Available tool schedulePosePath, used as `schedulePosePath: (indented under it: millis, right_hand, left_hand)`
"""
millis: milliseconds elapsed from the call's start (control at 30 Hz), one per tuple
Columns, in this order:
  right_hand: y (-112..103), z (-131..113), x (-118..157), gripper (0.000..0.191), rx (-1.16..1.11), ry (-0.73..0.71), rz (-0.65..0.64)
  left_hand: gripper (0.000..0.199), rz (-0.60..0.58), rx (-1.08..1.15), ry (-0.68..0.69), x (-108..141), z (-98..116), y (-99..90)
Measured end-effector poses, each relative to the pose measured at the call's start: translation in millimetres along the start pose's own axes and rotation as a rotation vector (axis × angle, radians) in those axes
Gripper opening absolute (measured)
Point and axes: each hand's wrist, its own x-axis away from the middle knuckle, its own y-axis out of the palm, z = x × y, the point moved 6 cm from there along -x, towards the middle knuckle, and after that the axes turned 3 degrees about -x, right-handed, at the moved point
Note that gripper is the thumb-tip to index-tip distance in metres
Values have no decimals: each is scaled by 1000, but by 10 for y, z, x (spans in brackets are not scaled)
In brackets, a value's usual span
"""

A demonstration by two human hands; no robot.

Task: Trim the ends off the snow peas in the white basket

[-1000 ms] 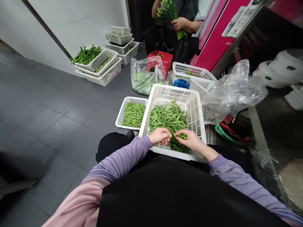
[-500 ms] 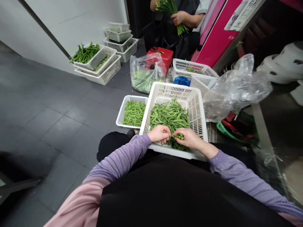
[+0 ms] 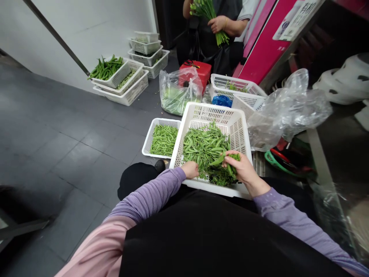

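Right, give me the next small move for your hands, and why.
Probably bring your left hand up to the pea pods in your right hand and pinch one off: they look bunched on a leafy stem, while the pods heaped in the white plastic basket lie loose.

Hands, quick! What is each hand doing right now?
Left hand: fingers hidden in the pile, so cannot tell.
Right hand: closed, holding green pea pods.

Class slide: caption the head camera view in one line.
Right hand grips green pea pods above a white plastic crate, left hand near its rim.
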Motion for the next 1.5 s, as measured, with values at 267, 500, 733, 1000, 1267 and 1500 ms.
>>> schedulePosePath:
  millis: [267,500,733,1000,1267,1500]
  right_hand:
    - [24,55,34,18,-220,62,-89]
    - [-80,-190,15,29,511,-182,8]
    - [588,-222,-53,17,1047,-348,-779]
    - [471,312,-150,28,216,211,-266]
    - [25,232,-729,16,-486,340,124]
    - [1168,123,-1428,5,-326,558,-132]
  left_hand:
    - [23,-182,312,267,110,302,-22]
    - [28,-229,146,381,245,407,-161]
    - [27,-132,-103,522,325,531,-270]
    - [37,396,-161,493,366,467,-554]
    - [26,150,-494,329,279,206,-191]
    - [27,36,-478,271,278,102,-75]
